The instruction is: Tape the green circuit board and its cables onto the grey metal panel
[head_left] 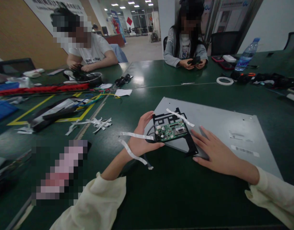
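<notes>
A green circuit board (172,131) sits in a black bracket (190,143) above a flat grey metal panel (216,118). My left hand (140,137) grips the bracket's left side, thumb along the near edge and fingers behind. Dark cables hang from that side, beneath my wrist. White paper strips lie across the bracket's top (180,117) and over my left hand and wrist (132,153). My right hand (215,150) rests with fingers stretched out on the panel, its fingertips at the bracket's right edge. Whether they press on the bracket is unclear.
Crumpled white strips (99,124) and a blurred-out phone-like slab (63,172) lie on the left. Farther back are coloured wires (96,99), a tape roll (224,81) and a water bottle (247,55). Two people sit across the green table (147,75), handling dark objects.
</notes>
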Demonstrator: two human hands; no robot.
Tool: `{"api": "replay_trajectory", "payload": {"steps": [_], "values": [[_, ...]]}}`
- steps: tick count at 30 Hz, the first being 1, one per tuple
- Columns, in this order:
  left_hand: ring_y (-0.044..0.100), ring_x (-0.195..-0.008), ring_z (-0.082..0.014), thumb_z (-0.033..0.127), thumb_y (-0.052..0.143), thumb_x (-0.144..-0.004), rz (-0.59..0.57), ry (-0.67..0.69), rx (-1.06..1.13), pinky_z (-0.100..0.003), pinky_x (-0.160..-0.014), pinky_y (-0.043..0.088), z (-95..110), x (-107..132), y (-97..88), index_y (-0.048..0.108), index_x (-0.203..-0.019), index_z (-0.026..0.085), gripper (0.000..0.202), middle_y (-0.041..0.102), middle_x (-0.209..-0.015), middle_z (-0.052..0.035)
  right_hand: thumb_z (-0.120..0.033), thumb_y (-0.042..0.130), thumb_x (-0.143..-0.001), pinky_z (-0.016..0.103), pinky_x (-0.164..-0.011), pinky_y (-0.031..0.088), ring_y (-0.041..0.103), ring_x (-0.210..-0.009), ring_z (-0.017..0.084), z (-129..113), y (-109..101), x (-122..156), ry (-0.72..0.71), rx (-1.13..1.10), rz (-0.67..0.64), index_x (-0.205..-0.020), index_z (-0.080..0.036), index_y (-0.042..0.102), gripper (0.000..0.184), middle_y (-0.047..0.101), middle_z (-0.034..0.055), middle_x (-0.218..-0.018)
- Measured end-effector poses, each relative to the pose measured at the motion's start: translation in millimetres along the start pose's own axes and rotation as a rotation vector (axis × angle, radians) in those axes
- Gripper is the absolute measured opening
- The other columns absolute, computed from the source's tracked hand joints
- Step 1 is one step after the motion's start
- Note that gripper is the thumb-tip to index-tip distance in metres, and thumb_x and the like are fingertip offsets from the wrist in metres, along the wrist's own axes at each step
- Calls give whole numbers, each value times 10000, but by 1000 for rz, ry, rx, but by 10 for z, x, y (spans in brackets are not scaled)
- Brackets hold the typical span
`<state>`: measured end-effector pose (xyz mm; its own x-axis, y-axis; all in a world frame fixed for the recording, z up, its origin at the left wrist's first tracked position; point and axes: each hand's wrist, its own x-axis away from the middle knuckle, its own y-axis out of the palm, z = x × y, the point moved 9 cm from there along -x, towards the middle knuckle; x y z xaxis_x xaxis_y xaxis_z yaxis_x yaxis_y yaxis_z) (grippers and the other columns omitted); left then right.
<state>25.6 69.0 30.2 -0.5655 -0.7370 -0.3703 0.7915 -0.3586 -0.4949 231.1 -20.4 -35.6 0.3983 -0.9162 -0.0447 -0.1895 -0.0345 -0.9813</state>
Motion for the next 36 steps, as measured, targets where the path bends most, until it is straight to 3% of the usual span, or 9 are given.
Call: {"api": "replay_trajectory", "payload": {"steps": [6,12,20,26,31,36], "values": [[298,-1348,-361,294,842,-556,-7,-10,0,-578,-1126,197,-26,-5,20,221,-1399,273,1047,342,-1431,-142,-611,454,-835,573,-1086,261,92,-1392,376,-296,26,40,-172,-72,-27,-1472,-221,264,772,181,32,-1535],[304,-1336,-372,277,850,-526,-12,54,-1,-575,-1127,197,1,-21,42,226,-1398,271,1073,326,-1434,-137,-565,503,-832,523,-1135,178,36,-1410,326,-600,-18,111,-322,-162,-83,-1429,-221,364,703,209,9,-1529],[304,-1338,-362,269,845,-531,-20,52,-25,-554,-1127,211,-62,-10,37,224,-1397,245,1066,313,-1438,-152,-593,474,-841,487,-1142,159,86,-1407,297,-669,-55,110,-366,-203,-115,-1454,-222,317,733,249,4,-1516],[318,-1336,-346,270,837,-536,-24,26,-17,-539,-1130,215,-141,1,111,219,-1399,251,1062,340,-1425,-147,-566,479,-853,476,-1123,213,232,-1373,287,-782,-14,171,-392,-212,-134,-1477,-226,246,749,267,31,-1507],[307,-1343,-342,280,838,-534,-48,25,-20,-533,-1132,217,-160,12,198,229,-1395,240,1055,339,-1428,-146,-460,455,-902,388,-1026,385,277,-1367,260,-967,-49,228,-526,-168,-125,-1430,-191,345,603,223,111,-1515],[327,-1333,-340,302,831,-551,-55,27,4,-543,-1130,219,-153,-5,246,241,-1381,227,1021,359,-1406,-154,-307,422,-935,350,-998,429,329,-1341,214,-1086,-127,285,-657,-116,-14,-1356,-164,434,444,382,93,-1443]]}}
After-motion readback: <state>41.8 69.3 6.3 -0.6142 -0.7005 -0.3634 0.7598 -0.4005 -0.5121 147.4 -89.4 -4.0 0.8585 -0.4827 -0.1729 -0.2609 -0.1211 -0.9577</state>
